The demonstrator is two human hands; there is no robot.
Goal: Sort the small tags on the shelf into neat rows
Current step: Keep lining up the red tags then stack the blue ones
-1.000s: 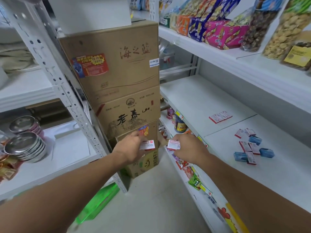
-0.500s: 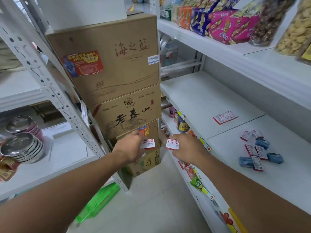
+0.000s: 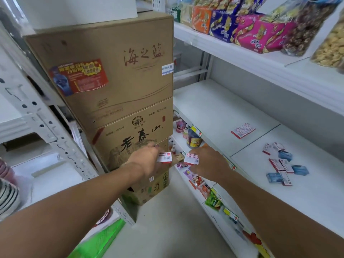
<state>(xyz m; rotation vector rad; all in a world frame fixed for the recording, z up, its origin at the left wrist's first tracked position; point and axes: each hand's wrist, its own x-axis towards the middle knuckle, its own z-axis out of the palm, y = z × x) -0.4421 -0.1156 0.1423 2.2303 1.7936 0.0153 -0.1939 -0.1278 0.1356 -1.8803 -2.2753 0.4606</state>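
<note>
My left hand [image 3: 147,158] pinches a small stack of white-and-red tags [image 3: 164,157] out over the aisle. My right hand [image 3: 208,161] pinches another white-and-red tag [image 3: 191,159] just to its right; the two hands are a little apart. On the white shelf [image 3: 214,108] at right lies a short neat row of tags [image 3: 243,130]. Further right, a loose scatter of red-and-white tags [image 3: 279,165] is mixed with small blue packets [image 3: 299,170].
Stacked cardboard boxes [image 3: 115,71] stand straight ahead behind my hands. A perforated metal rack upright [image 3: 48,131] and steel bowls [image 3: 7,194] are at left. Snack packs [image 3: 256,32] fill the upper right shelf. Small goods [image 3: 194,140] line the lower shelf under my right hand.
Both hands keep holding their tags in nearly the same spot. The view has shifted, so the boxes and the shelf tags sit a little differently in frame.
</note>
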